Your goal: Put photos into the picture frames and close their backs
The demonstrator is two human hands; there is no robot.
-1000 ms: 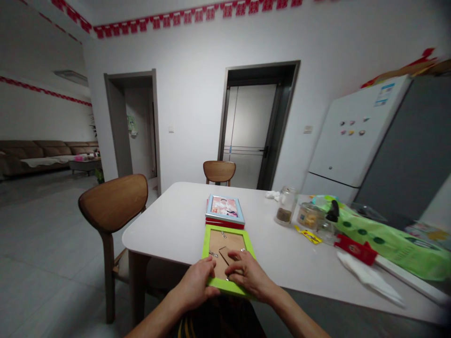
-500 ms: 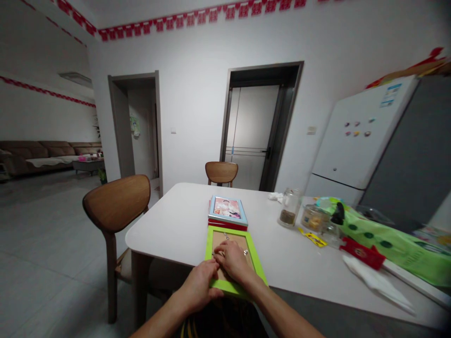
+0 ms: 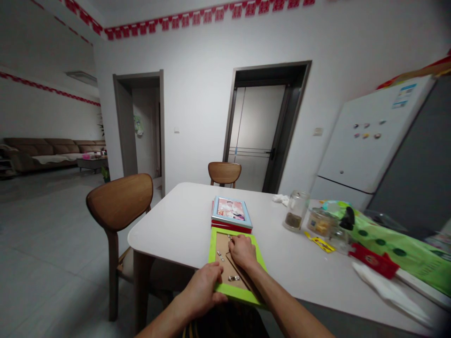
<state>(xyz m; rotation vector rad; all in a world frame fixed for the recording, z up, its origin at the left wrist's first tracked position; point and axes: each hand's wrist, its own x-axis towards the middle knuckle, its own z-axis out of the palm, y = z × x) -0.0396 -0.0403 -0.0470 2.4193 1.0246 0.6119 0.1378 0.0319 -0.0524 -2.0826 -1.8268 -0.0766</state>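
A lime-green picture frame (image 3: 213,246) lies back side up at the near table edge, showing its brown backing board (image 3: 222,241). Small metal clips (image 3: 233,279) sit along the board's edges. My left hand (image 3: 204,286) grips the frame's near left corner, thumb along the near side and fingers at the left side. My right hand (image 3: 243,253) rests over the right part of the board, fingers curled together, their tips by the clip at the far side. What those fingertips pinch, if anything, is hidden. Beyond lies a light-blue picture frame (image 3: 248,219) on top of a red one (image 3: 225,225).
Right of the frames stand a glass jar (image 3: 294,213), a clear container (image 3: 320,221) and a yellow packet (image 3: 322,243). Farther right are a green bag (image 3: 398,249), a red box (image 3: 375,260) and a white tissue (image 3: 387,288). Wooden chairs (image 3: 121,202) stand at the table's left and far sides.
My right hand has moved from the middle left of the backing board to its far right, uncovering clips on the left and near sides. My left hand stays at the corner. The view shifted slightly.
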